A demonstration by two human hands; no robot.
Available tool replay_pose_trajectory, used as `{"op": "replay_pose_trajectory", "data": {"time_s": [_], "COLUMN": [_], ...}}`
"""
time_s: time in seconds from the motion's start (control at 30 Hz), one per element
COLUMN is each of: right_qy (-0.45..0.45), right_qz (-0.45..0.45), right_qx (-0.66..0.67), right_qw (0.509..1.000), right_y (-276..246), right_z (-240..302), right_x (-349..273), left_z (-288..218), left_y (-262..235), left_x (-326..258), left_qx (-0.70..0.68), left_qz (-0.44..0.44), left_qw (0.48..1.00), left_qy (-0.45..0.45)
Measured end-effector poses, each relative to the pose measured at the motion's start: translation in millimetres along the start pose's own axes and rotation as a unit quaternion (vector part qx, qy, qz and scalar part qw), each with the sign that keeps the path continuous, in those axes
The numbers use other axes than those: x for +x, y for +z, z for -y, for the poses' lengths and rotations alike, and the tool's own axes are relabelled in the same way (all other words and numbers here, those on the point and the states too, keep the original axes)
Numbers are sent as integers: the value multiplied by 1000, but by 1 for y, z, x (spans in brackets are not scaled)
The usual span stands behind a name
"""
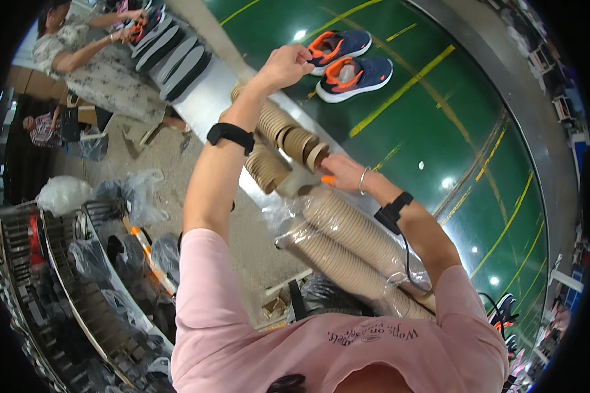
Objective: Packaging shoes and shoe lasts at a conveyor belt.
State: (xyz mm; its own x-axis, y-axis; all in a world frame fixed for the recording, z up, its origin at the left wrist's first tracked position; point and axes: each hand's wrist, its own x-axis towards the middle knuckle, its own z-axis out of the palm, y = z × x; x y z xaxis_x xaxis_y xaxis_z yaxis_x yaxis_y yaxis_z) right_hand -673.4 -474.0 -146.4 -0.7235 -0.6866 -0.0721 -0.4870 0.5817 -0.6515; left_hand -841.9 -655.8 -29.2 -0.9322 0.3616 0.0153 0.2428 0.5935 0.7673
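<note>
Two navy shoes with orange linings and white soles rest on the green surface, a far shoe (354,43) and a near shoe (372,76). Something pale is tucked inside the near one. My left hand (287,67) is at the heel opening of the far shoe, fingers curled and pinched; what lies between them is too small to make out. My right hand (345,173) grips the end curved brown cardboard piece (317,156) of a nested stack (278,126). A patch of orange shows at its fingertips. A shorter brown stack (263,169) lies alongside.
Clear plastic bags of more nested brown pieces (354,229) lie near my right forearm. Grey-black soles (185,69) sit on the metal ledge (206,105) at upper left, where another person (88,62) handles a shoe. Racks (78,262) with plastic bags stand at left.
</note>
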Motion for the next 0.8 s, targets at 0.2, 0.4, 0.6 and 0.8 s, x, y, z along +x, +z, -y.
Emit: {"op": "replay_pose_trajectory", "data": {"time_s": [0.2,0.4,0.6,0.8], "right_qy": [28,217,357,341], "right_qz": [-86,-202,-348,-548], "right_qx": [47,24,32,220], "right_qw": [995,955,866,731], "right_y": [-53,-88,-89,-89], "right_z": [17,31,64,83], "right_x": [-63,-228,-343,-379], "left_z": [39,42,-45,-200], "left_y": [60,121,178,255], "left_x": [81,84,50,-16], "left_qx": [223,400,272,204], "left_qz": [-63,55,83,100], "left_qw": [973,915,958,956], "left_qy": [-22,10,-36,188]}}
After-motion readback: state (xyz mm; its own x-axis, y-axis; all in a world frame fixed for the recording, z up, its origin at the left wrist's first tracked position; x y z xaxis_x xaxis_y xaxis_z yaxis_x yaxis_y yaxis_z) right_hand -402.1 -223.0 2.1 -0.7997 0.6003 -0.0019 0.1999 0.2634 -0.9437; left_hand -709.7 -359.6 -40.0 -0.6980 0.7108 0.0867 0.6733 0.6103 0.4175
